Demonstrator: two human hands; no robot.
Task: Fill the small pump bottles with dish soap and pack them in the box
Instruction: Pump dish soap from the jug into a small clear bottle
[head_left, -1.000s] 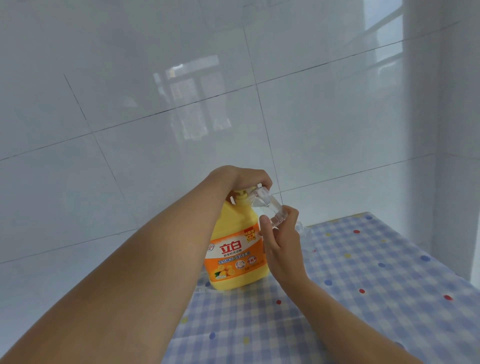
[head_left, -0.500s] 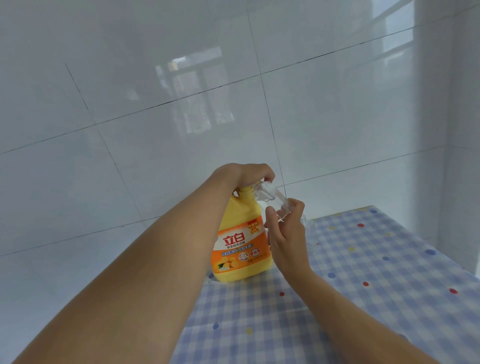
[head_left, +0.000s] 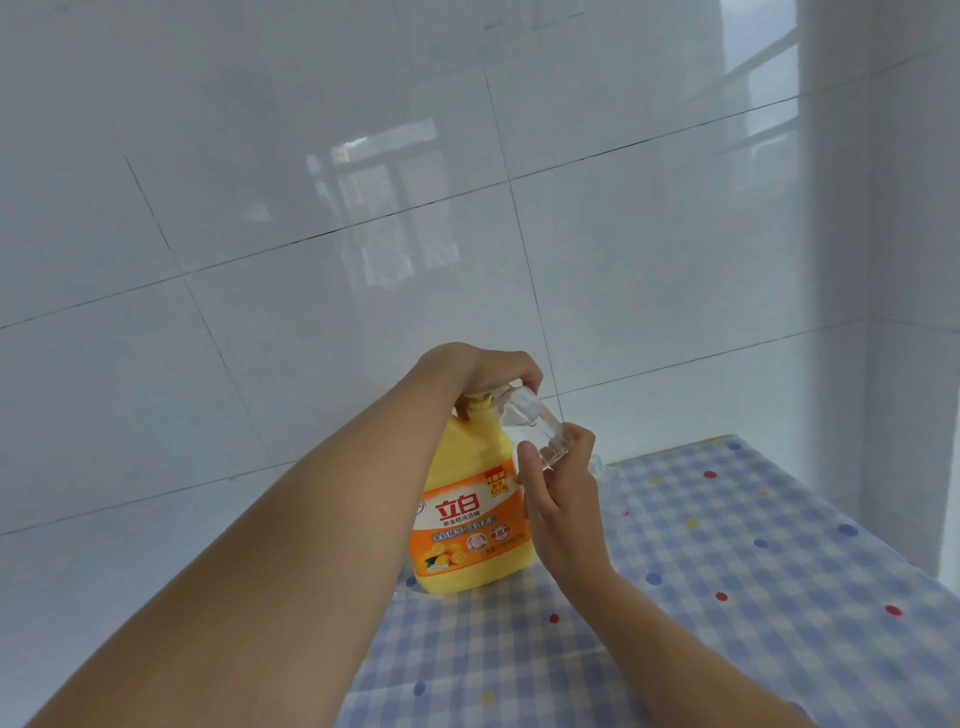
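Observation:
A big yellow dish soap bottle (head_left: 470, 512) with an orange label stands upright on the checked tablecloth (head_left: 727, 597). My left hand (head_left: 485, 371) sits on top of it, fingers closed over the pump head. My right hand (head_left: 558, 478) grips a small clear bottle (head_left: 530, 423), tilted, its mouth held up against the pump spout under my left fingers. How much soap is inside the small bottle cannot be made out. No box is in view.
A white tiled wall rises directly behind the table and meets a second wall at the right. Another small clear piece (head_left: 597, 462) lies on the cloth just behind my right hand. The table's left edge runs under my left forearm.
Both hands keep their grips on pump and small bottle. The camera has tilted slightly, so everything sits a little differently in frame.

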